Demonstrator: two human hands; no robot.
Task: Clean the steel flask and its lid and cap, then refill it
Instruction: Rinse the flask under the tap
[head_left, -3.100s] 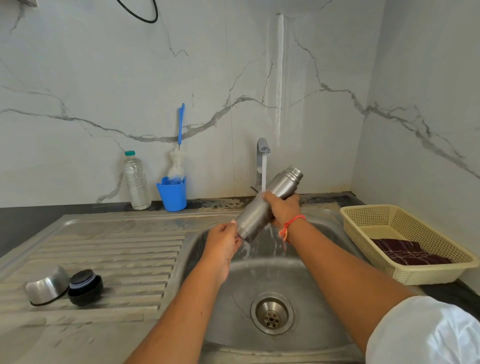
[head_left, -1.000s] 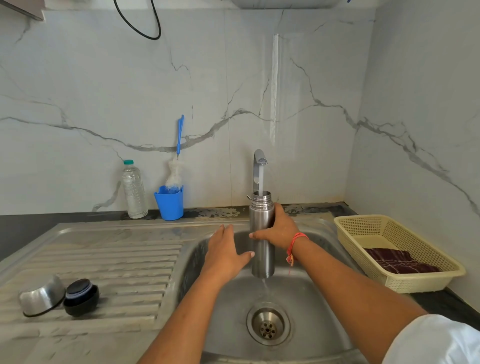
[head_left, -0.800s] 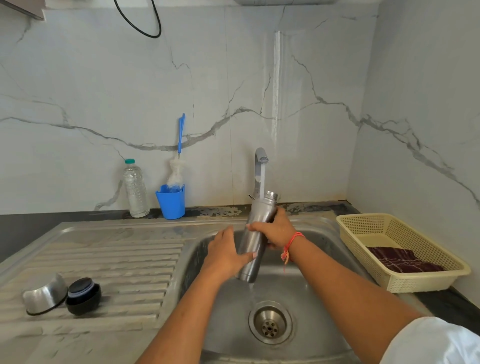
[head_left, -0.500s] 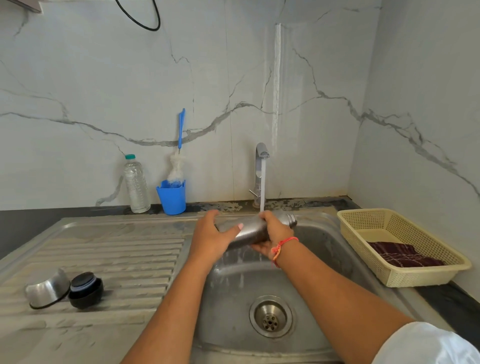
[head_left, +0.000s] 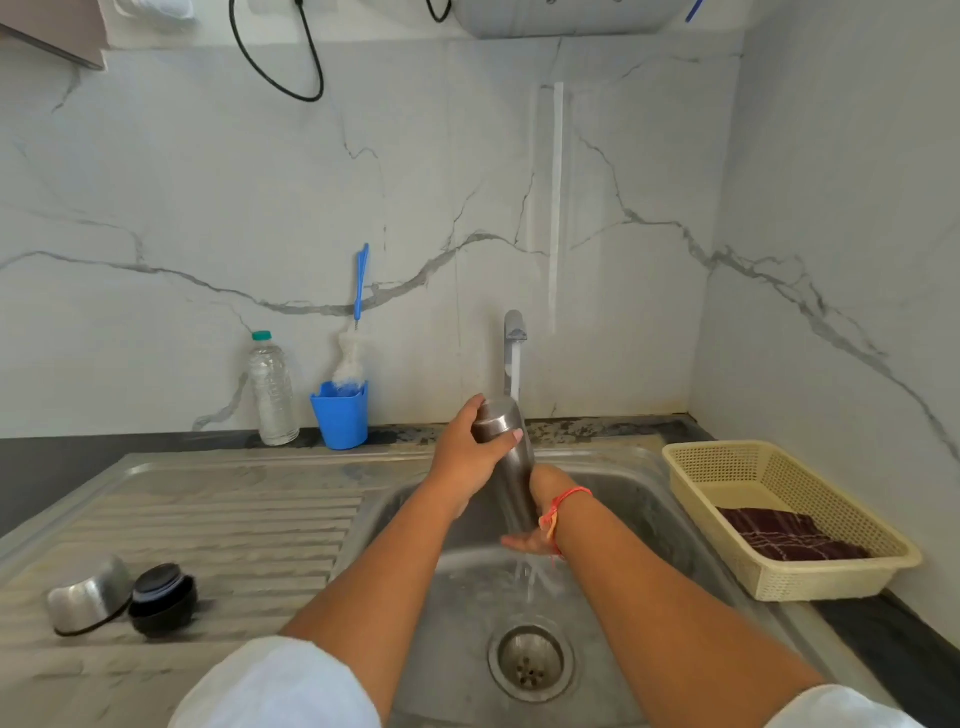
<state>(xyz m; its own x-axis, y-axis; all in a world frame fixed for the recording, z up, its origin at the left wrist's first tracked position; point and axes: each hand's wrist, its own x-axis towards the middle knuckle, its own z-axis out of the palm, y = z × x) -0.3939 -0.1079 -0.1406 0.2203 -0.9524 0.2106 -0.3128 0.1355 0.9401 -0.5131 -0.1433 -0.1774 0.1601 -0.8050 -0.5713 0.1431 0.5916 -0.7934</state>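
Note:
The steel flask (head_left: 513, 480) is held upside down over the sink basin (head_left: 613, 514), base up beside the running tap (head_left: 514, 332). My left hand (head_left: 460, 460) grips it near the base. My right hand (head_left: 522, 543) wraps round its lower end by the mouth and is partly hidden behind it. Water runs from the flask's lower end toward the drain (head_left: 531, 662). The steel cap (head_left: 85, 597) and the black lid (head_left: 162, 597) lie side by side on the drainboard (head_left: 218, 519) at the left.
A blue cup (head_left: 340, 415) holding a bottle brush (head_left: 358, 291) and a clear plastic bottle (head_left: 272, 389) stand against the marble wall. A cream plastic basket (head_left: 727, 452) with a dark cloth (head_left: 789, 535) sits to the right of the sink.
The flask went from upright under the tap, through lying sideways, to mouth down. My left hand moved from its side up to the base, and water now spills out.

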